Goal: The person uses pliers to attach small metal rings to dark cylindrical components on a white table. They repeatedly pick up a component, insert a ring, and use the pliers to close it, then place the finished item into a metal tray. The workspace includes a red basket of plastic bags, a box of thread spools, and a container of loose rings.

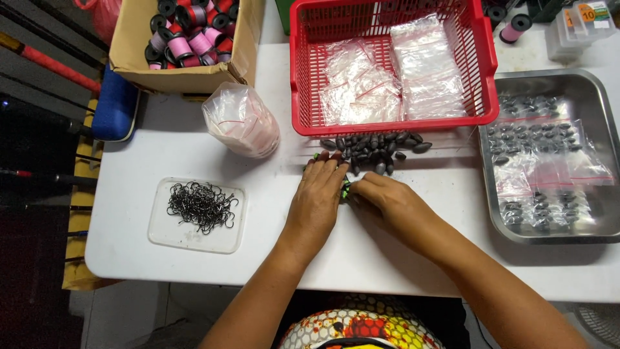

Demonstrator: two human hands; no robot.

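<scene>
Two hands meet at centre frame over small green pieces on a white table [194, 271].

The left hand [316, 197] lies flat, fingers together, hiding most green pieces [346, 190]; the right hand [381, 197] pinches them, grip unclear. Beyond lie dark oval sinkers [378, 148] and a red plastic basket [484, 71], cut off above.

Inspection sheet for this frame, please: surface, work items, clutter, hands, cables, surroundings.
Surface: white table, worn at the far right.
Work items: pile of dark oval sinkers; small green pieces between the hands.
Clutter: red basket with clear bags; metal tray of bagged sinkers; clear lid with black hooks; roll of bags; cardboard box of spools.
Hands: left hand flat on the table; right hand pinching the green pieces.
Cables: nothing seen.
Surroundings: rods at the left; tiled floor below.
</scene>
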